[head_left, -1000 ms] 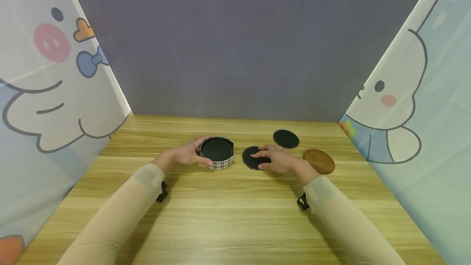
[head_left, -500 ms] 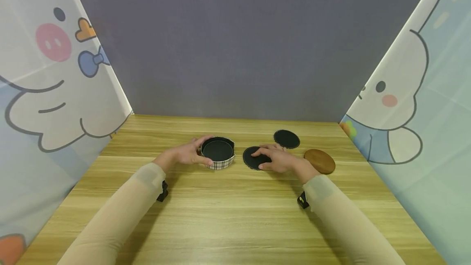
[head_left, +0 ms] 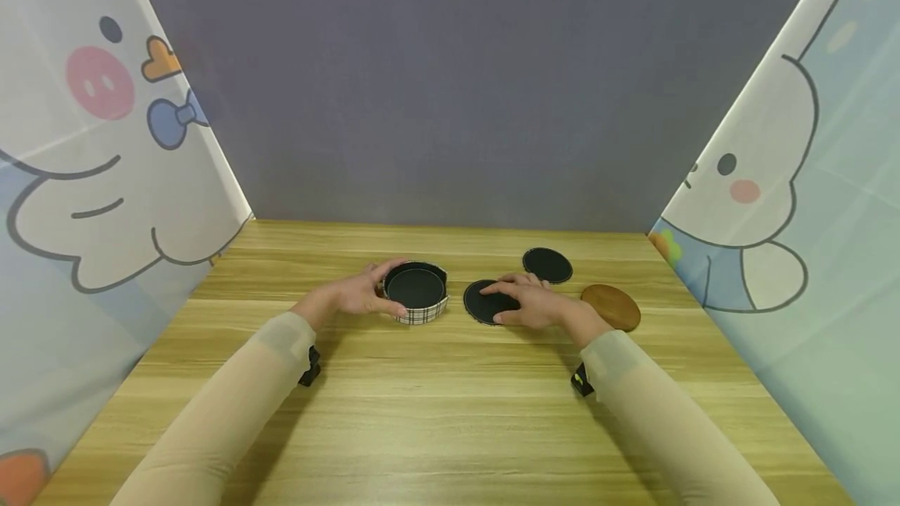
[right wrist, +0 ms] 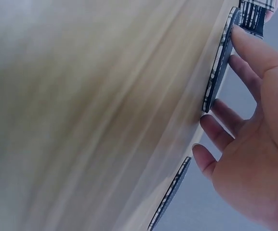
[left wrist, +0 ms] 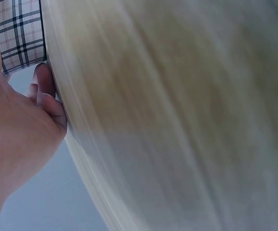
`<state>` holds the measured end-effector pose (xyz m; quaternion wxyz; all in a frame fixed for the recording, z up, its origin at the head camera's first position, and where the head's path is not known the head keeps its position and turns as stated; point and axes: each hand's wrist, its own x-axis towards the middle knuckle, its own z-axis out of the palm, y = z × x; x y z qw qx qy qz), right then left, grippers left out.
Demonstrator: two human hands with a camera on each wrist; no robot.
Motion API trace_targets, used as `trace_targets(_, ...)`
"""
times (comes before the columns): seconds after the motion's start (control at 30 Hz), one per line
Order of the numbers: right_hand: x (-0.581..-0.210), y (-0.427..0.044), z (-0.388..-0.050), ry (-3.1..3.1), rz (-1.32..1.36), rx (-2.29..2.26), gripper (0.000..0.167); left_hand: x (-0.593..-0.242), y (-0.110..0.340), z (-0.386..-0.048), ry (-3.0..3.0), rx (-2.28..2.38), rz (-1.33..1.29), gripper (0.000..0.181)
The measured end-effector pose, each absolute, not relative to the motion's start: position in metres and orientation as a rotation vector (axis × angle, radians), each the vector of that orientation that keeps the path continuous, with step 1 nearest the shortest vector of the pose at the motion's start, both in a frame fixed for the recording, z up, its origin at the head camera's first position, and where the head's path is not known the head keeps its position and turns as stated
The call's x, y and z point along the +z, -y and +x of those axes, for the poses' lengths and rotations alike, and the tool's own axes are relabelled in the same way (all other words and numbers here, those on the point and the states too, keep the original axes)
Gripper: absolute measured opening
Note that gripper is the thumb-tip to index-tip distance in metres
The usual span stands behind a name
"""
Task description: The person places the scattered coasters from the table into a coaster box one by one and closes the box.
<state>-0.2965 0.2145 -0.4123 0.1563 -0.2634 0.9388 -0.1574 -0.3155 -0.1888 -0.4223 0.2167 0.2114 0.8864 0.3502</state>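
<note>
In the head view my left hand [head_left: 360,293] grips the left side of a round coaster holder [head_left: 427,314], thumb in front and fingers behind. Its wall is black-and-white plaid, with a gap on the right, and a black disc lies inside. The holder's plaid wall [left wrist: 20,36] also shows in the left wrist view. My right hand [head_left: 536,305] rests its fingertips on a black round coaster [head_left: 485,304] just right of the holder. Seen from the right wrist, this coaster [right wrist: 219,62] lies flat, with the thumb tip touching its top and the fingers loosely spread.
Behind my right hand lies another black round coaster [head_left: 547,265]. A brown wooden-looking disc [head_left: 610,308] sits to the right of that hand. The wood-grain table [head_left: 436,412] ends at a grey back panel [head_left: 450,84], with cartoon-printed cloths on both sides.
</note>
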Motion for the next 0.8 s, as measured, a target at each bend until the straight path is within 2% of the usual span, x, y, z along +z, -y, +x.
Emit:
trace_targets(0.57, -0.4145, -0.2165, -0.2987, -2.680, -0.722, -0.526, 0.066, -0.4249, 0.1894, -0.3170, -2.476, 0.964, 0.612, 0.119)
trace_targets(0.8, -0.4160, -0.2141, -0.2991, -2.661, -0.797, -0.502, 0.062, -0.4255, 0.1902, -0.3169, -2.470, 0.980, 0.603, 0.118)
